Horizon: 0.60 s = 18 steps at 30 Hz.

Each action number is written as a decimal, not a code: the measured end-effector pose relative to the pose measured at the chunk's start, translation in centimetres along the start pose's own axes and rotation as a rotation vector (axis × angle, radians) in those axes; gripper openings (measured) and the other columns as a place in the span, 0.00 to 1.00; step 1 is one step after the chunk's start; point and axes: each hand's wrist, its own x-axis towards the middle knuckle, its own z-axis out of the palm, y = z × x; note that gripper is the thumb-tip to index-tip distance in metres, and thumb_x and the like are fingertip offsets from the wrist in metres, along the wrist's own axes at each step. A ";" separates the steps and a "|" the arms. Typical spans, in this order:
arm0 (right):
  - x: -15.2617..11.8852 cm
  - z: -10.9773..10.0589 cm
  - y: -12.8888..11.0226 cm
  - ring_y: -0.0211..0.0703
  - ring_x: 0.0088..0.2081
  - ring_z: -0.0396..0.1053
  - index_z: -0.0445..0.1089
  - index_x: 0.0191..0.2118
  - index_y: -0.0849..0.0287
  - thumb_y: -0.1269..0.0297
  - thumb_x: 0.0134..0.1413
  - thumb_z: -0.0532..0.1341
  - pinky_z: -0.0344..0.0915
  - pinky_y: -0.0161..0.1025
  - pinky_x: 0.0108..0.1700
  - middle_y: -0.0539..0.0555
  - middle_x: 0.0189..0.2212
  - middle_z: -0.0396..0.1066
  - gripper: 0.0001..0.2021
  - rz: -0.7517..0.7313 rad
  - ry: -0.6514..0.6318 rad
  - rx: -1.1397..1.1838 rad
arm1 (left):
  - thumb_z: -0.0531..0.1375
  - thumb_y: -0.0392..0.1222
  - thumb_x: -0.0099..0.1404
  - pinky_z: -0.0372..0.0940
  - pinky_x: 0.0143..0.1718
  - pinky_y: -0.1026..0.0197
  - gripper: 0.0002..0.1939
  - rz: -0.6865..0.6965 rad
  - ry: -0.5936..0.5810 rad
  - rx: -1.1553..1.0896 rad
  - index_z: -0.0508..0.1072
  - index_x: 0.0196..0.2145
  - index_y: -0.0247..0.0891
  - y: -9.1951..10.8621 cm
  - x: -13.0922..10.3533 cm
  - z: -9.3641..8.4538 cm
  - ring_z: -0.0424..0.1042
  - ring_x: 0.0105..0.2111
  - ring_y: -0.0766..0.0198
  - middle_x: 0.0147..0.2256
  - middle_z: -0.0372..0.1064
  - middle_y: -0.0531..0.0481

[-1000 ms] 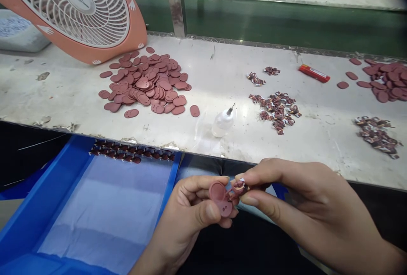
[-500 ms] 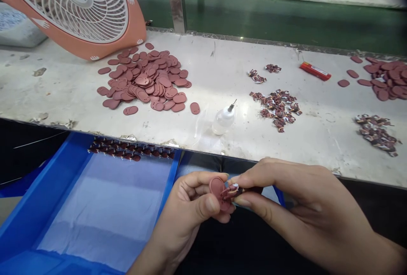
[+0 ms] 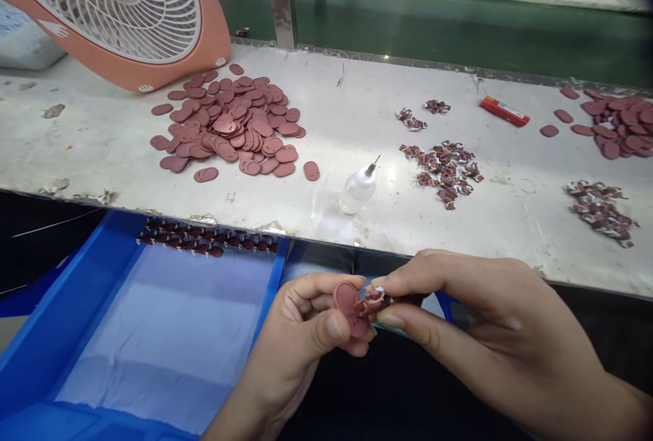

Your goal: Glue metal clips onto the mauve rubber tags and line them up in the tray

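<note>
My left hand [image 3: 311, 332] pinches a reddish-brown oval base [image 3: 347, 301] between thumb and fingers, below the table's front edge. Facing it, my right hand [image 3: 474, 332] grips a small painted figurine [image 3: 375, 297], brown with white and yellowish bits, by thumb and forefinger. The figurine's lower end meets the base; whether it is seated in the holes I cannot tell. My fingertips hide part of the figurine. A clear squeeze bottle [image 3: 358, 190] with a needle tip stands on the table above my hands. Loose figurines [image 3: 446, 169] lie in a heap to its right.
A pile of oval bases [image 3: 229, 124] lies left on the table [image 3: 326, 216], before an orange fan [image 3: 147, 73]. A blue bin [image 3: 56, 332] below holds rows of assembled pieces [image 3: 204, 237]. At right are a red box [image 3: 505, 111], more bases [image 3: 620, 121] and figurines [image 3: 602, 213].
My right hand has tilted slightly, and more of the figurine shows by the base. My left hand keeps its hold. The whole view has shifted a little.
</note>
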 end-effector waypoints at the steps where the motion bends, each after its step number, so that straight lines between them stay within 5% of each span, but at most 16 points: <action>1: 0.0 0.1 0.0 0.29 0.34 0.70 0.70 0.40 0.56 0.76 0.63 0.63 0.67 0.23 0.40 0.42 0.37 0.70 0.07 -0.004 0.002 -0.009 | 0.70 0.45 0.55 0.69 0.29 0.72 0.09 0.000 0.002 -0.005 0.82 0.34 0.40 0.0 0.0 0.0 0.73 0.26 0.72 0.29 0.78 0.53; 18: 0.4 0.2 0.0 0.29 0.34 0.70 0.71 0.41 0.58 0.77 0.62 0.63 0.67 0.22 0.40 0.44 0.37 0.71 0.07 -0.020 -0.006 -0.033 | 0.71 0.49 0.53 0.70 0.27 0.73 0.13 -0.025 0.019 -0.071 0.82 0.33 0.40 0.1 0.3 0.0 0.73 0.24 0.72 0.25 0.76 0.54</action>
